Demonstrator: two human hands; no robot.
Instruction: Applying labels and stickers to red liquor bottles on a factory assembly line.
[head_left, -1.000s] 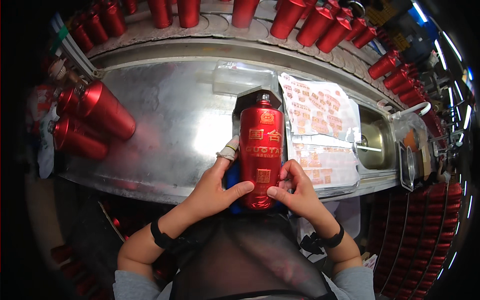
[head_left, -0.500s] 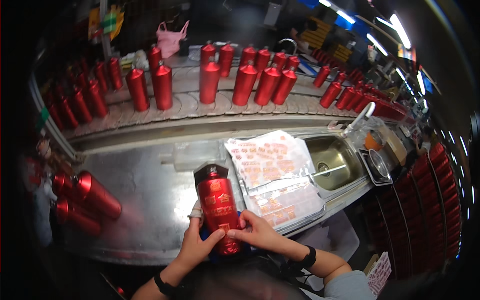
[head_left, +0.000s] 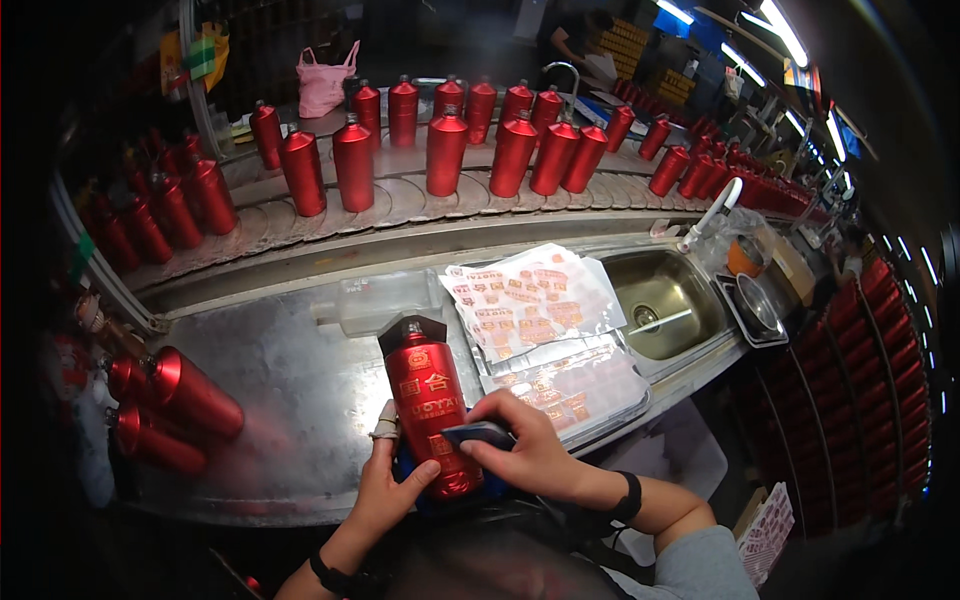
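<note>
A glossy red bottle point(head_left: 425, 385) with gold lettering lies tilted in front of me, its far end in a dark angular holder point(head_left: 412, 328). My left hand point(head_left: 385, 485) grips the bottle's left side near its base, the thumb resting on its front; a pale wrap covers one finger. Pinched in my right hand point(head_left: 525, 445) is a dark, flat, scraper-like piece point(head_left: 480, 433), its tip against the small gold patch low on the bottle. Something blue shows partly beneath the bottle. To the right lie white sheets point(head_left: 530, 300) of red and gold stickers.
Red bottles point(head_left: 445, 155) stand along a curved conveyor point(head_left: 400, 195) behind the metal bench point(head_left: 270, 400). Several more red bottles point(head_left: 195, 390) lie at the bench's left. A sink point(head_left: 660, 300) with a white faucet point(head_left: 715, 215) is at the right. A person point(head_left: 575, 45) is in the background.
My right hand has lifted from the bottle's lower front and now holds the dark scraper-like piece against it. My left hand keeps its grip. The bottles on the conveyor have shifted right.
</note>
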